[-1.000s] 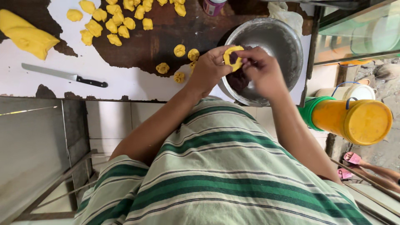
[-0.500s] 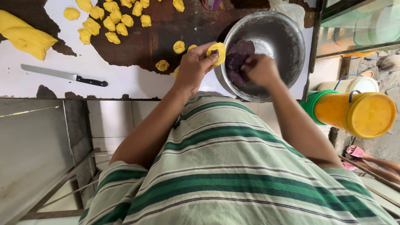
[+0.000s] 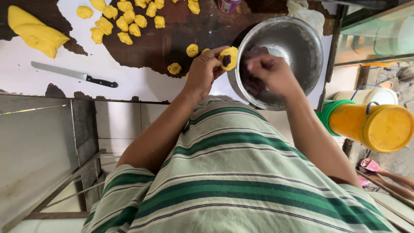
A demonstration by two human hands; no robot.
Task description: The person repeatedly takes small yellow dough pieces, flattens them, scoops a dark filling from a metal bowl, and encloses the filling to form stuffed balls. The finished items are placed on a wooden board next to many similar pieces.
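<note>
Left hand (image 3: 202, 73), seen from the head camera, cups a small yellow dough disc (image 3: 228, 58) between thumb and fingers at the rim of the bowl (image 3: 310, 39). The disc is tipped so its open face shows, with a dab of dark purple filling (image 3: 226, 61) sitting in the hollow; held that close to the bowl, the dough is right beside the paste. Right hand (image 3: 269, 73) is inside the bowl, fingers curled down into the purple paste (image 3: 252, 84); whether it pinches any I cannot tell, since the fingertips are hidden.

The bowl is dull, scuffed steel, round and deep. The paste looks dense and sticky; the dough looks soft, smooth and matte. A few shaped dough pieces (image 3: 192, 50) lie just left of the bowl, near the left hand. Further left lie many cut chunks (image 3: 125, 23), a big wedge-shaped dough block (image 3: 36, 32) and a black-handled knife (image 3: 73, 74). The table (image 3: 129, 86) is white with its coating peeled to dark wood. A yellow jug (image 3: 371, 125) lies on its side at the right.
</note>
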